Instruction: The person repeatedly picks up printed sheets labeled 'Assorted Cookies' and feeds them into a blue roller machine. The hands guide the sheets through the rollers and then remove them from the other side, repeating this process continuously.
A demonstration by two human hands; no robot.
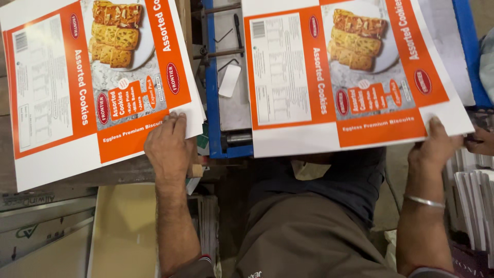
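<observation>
Two large printed cardboard sheets, orange and white with a picture of biscuits, lie flat before me. My left hand [169, 146] rests on the near right corner of the left sheet [77, 87], fingers pressed on a stack edge. My right hand [436, 146] grips the near right corner of the right sheet [339, 82], thumb on top. A metal bangle circles my right wrist.
A blue-framed metal machine bed [213, 103] with rods and a small white card sits between the sheets. Stacked white boards [473, 201] stand at right. Flat pale boards [123, 231] lie at lower left. My legs fill the lower middle.
</observation>
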